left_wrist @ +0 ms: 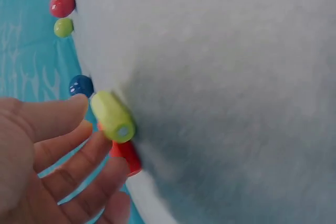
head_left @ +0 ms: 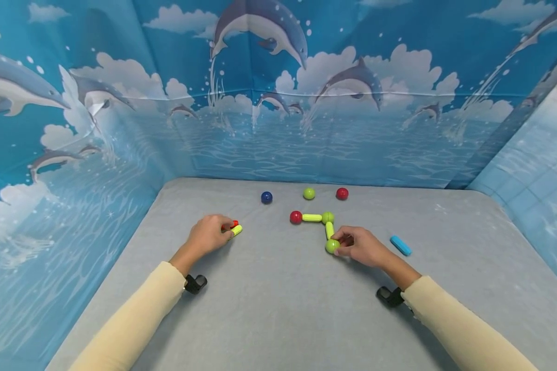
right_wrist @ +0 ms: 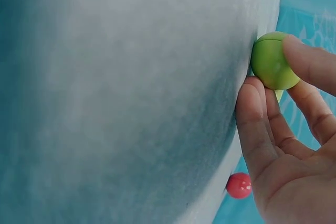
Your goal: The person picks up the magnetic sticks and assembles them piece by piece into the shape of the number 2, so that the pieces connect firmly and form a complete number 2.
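Observation:
My right hand [head_left: 359, 246] holds a green ball [right_wrist: 274, 61], the thumb on one side and the fingers round the other. That ball sits at the near end of a joined chain: a yellow-green rod [head_left: 329, 230] leads up to a second green ball [head_left: 327, 217], then another yellow-green rod [head_left: 312, 218] runs left to a red ball [head_left: 296, 217]. At the left, my left hand [head_left: 210, 233] is beside a loose yellow-green rod [left_wrist: 113, 116], its fingers loosely bent and their tips right at it. A red rod [left_wrist: 126, 157] lies next to that one, partly hidden by the fingers.
Along the back of the grey table [head_left: 269, 309] stand a blue ball [head_left: 266, 197], a loose green ball [head_left: 309, 193] and a loose red ball [head_left: 342, 194]. Right of my right hand lies a blue rod [head_left: 400, 245]. A dolphin-printed curtain [head_left: 269, 144] rises behind the table.

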A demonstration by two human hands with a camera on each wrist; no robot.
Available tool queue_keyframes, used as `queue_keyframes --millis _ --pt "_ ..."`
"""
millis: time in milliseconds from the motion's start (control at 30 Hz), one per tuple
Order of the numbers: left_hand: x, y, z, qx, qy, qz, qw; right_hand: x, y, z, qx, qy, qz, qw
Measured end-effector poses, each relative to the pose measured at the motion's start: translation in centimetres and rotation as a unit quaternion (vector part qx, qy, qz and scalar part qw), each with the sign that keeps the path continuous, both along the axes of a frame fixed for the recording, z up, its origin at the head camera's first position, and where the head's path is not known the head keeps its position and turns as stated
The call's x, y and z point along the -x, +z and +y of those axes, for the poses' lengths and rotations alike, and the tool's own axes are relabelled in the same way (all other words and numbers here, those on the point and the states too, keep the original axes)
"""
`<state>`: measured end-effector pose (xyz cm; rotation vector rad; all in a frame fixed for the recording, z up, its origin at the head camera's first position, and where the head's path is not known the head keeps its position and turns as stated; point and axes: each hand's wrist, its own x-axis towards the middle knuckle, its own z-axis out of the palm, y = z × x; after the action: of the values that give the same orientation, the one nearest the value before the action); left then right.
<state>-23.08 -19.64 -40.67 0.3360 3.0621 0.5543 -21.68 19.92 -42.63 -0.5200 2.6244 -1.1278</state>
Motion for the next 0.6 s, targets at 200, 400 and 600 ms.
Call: queue_keyframes --millis 200,400,600 --pt "0.1 -1.0 0.2 -0.005 0.027 -0.018 0.9995 0.1 -0.2 -0.1 0.002 0.003 -0.008 1.0000" --pt "0.2 -1.2 0.5 -0.021 0.032 -0.027 0.9989 0.2 -0.2 -0.1 0.001 -0.003 -0.015 0.9999" --pt "0.2 -1.5 0.5 -0.036 0.021 -0.028 0.9987 0.3 -0.2 0.1 0.002 -0.004 -0.013 0.9999"
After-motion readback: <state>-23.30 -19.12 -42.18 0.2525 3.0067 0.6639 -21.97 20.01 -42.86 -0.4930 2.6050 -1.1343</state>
